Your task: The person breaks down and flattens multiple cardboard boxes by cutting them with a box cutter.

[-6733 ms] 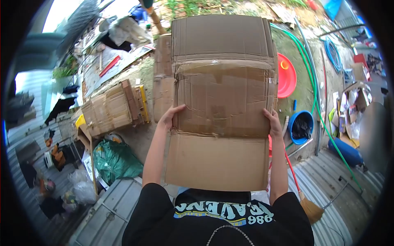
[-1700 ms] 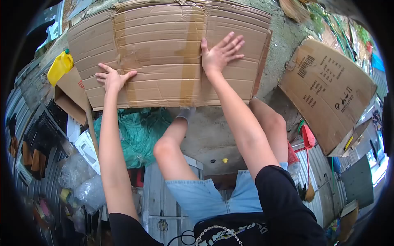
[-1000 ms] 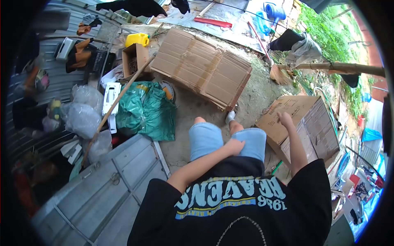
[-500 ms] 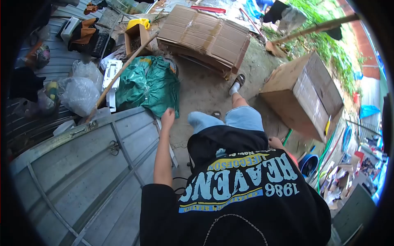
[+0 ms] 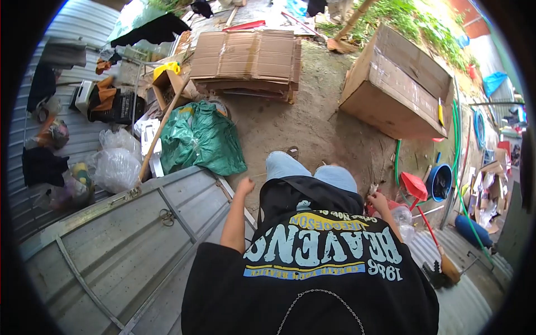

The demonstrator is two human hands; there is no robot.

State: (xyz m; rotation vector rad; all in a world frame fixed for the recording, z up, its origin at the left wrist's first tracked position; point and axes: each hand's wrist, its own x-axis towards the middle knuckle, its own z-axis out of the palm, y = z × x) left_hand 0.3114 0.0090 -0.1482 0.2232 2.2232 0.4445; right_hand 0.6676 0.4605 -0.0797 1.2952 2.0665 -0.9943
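My left hand (image 5: 245, 186) is curled into a loose fist with nothing showing in it. It hangs beside the grey metal door (image 5: 134, 245), just short of a green plastic sack (image 5: 202, 137). On the other side, my right hand (image 5: 378, 201) is closed low by my hip. A small pale shape is at its fingertips, and what it holds, if anything, is too small to make out. Near that hand are a clear plastic bag (image 5: 403, 219) and a red dustpan (image 5: 414, 186).
Flattened cardboard (image 5: 245, 58) is stacked ahead, and a large cardboard box (image 5: 391, 89) stands at the right. A wooden pole (image 5: 162, 131) leans at the left. A blue bucket (image 5: 440, 183), a green hose (image 5: 458, 162) and a broom (image 5: 448, 267) are at the right.
I have stepped along, and the cardboard stack has shifted left and up in view. The dustpan, bucket and broom show more fully. Both hands stay low at my sides.
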